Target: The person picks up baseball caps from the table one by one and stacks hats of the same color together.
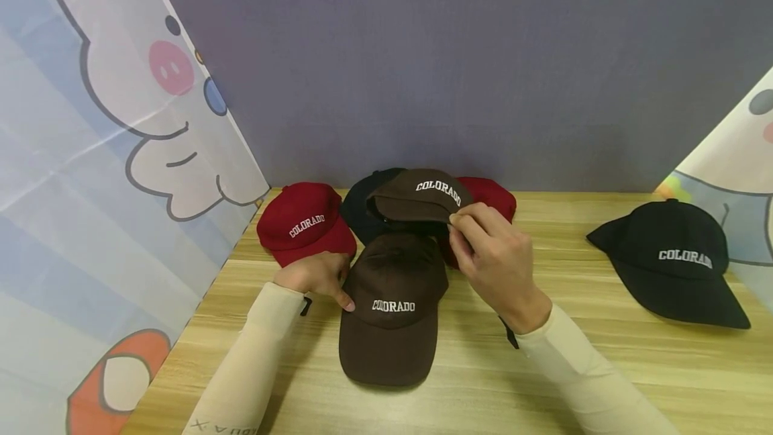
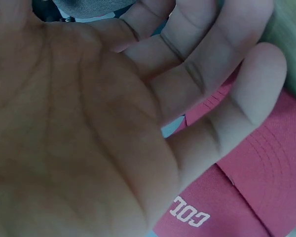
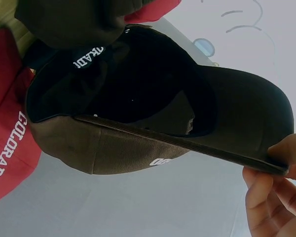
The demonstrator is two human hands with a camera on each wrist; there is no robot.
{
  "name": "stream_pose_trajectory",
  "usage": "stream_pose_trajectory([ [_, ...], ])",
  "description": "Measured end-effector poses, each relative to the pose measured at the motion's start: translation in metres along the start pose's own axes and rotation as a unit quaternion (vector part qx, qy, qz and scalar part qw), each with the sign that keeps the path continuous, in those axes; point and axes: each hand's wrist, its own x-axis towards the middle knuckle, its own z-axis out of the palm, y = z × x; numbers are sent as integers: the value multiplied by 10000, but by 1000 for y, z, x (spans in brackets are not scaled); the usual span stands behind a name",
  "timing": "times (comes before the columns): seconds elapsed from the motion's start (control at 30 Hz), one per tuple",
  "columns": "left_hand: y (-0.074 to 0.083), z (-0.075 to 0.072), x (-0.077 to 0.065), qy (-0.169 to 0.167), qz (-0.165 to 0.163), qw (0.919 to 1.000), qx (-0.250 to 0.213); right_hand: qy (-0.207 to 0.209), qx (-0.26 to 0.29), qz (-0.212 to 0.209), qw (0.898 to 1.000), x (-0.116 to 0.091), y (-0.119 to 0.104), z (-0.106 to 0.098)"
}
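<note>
Right hand [image 1: 492,257]: thumb and fingers clamped together on the brim edge of the raised brown cap.
Raised brown cap [image 1: 417,190]: tilted above the back of the front brown cap, white COLORADO lettering on its crown; the right wrist view looks into its dark inside. Whether it touches the caps behind it, I cannot tell.
Left hand [image 1: 320,277]: between the left red cap and the front brown cap, a fingertip at the brown cap's left edge; the left wrist view shows the palm bare and the fingers loosely extended.
Front brown cap [image 1: 392,341]: on the table between the two hands, brim toward the person, COLORADO across the front.
Left red cap [image 1: 302,217]: just behind the left hand, lettered COLORADO, brim partly hidden by that hand.
Dark cap [image 1: 359,203]: behind the raised brown cap, mostly covered by it.
Right red cap [image 1: 492,197]: behind the right hand, partly hidden.
Black cap [image 1: 670,267]: well apart at the right, COLORADO in white, brim facing forward and right.
Table [image 1: 477,381]: pale wood grain.
Sleeves [image 1: 238,368]: cream, on both arms.
Backdrop: plain grey wall [image 1: 453,52], with a cartoon-print curtain [image 1: 109,173] at the left.
</note>
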Motion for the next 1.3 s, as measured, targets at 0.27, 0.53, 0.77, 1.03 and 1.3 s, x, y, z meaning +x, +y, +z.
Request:
stream_pose_trajectory([
  [0.27,1,0,-1,-58,55,9999,-80,-94,14,-99,9999,-3,-4,5],
  [0.53,1,-1,-2,-82,61,9999,-50,-286,-39,-287,9992,-5,-9,7],
  [0.77,1,-1,-2,-31,91,9999,-78,-586,-43,-434,9973,-7,-16,7],
  [1.03,1,1,-2,4,110,9999,-123,-693,17,-659,9954,-3,-30,3],
  [1.3,0,1,0,-93,116,9994,-311,-910,192,-860,9919,-3,-41,-1],
])
